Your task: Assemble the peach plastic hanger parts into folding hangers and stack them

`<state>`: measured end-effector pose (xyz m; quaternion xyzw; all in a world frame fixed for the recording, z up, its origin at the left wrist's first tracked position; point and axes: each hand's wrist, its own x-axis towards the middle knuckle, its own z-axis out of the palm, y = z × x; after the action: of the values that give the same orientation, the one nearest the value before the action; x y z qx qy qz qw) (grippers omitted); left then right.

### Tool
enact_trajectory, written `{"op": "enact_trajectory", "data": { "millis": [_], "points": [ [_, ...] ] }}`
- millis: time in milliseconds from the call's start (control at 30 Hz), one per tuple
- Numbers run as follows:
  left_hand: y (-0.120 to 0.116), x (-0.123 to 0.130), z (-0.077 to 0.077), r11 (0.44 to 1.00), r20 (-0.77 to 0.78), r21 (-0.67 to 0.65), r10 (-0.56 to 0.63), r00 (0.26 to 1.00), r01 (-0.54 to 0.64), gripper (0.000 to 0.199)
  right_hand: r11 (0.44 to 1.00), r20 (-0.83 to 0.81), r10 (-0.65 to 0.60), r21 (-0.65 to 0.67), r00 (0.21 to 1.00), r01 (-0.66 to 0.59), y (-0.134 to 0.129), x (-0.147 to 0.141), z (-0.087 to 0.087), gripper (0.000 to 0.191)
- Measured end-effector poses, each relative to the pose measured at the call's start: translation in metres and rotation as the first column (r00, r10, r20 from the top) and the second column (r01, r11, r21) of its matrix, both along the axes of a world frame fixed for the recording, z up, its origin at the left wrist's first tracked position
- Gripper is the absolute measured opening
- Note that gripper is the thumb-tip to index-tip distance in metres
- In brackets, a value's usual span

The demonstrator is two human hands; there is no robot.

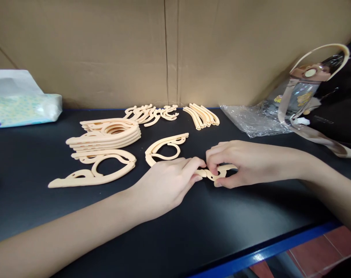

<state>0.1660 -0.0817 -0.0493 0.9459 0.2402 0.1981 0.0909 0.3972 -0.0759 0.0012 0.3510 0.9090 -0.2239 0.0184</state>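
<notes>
Over the black table, my left hand [172,181] pinches the left end of cream plastic folding hanger parts [212,177] between thumb and fingers. My right hand [245,160] grips the other side of the same parts, its thumb below and fingers above. A small hole shows near the joint, and a curved piece sticks out under my right palm; the rest is covered by my hands. Just beyond my left hand lies a folded hanger [166,148] with a round hook. To the left, another folded hanger [105,177] rests in front of a stack of similar hangers [105,135].
Loose hook pieces [152,114] and a bunch of curved arm pieces [202,116] lie at the back, before a cardboard wall [111,54]. A tissue pack [24,104] sits far left. On the right are a plastic bag [245,117] and a strapped bottle [299,90].
</notes>
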Motion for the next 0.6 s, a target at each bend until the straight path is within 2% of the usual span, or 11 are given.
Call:
{"op": "enact_trajectory", "data": {
  "millis": [200, 433, 500, 600],
  "points": [
    [-0.001, 0.002, 0.000, 0.998, 0.007, 0.047, 0.052, 0.999, -0.052, 0.015, 0.998, 0.037, -0.019, 0.062, 0.999, 0.017, -0.001, 0.001, 0.005, 0.005],
    [0.001, -0.001, 0.002, 0.963, 0.093, 0.086, 0.248, 0.964, -0.256, 0.022, 0.995, 0.029, 0.066, 0.074, 0.997, -0.068, 0.005, 0.010, 0.007, 0.006],
    [0.003, -0.002, 0.001, 0.935, 0.152, 0.014, 0.347, 0.925, -0.353, 0.030, 0.991, 0.029, 0.086, 0.102, 0.996, -0.088, 0.006, 0.013, 0.006, 0.004],
    [0.008, -0.003, -0.004, 0.884, 0.185, -0.153, 0.464, 0.866, -0.441, 0.056, 0.981, 0.012, 0.120, 0.149, 0.993, -0.121, 0.005, 0.013, 0.005, 0.010]
  ]
}}
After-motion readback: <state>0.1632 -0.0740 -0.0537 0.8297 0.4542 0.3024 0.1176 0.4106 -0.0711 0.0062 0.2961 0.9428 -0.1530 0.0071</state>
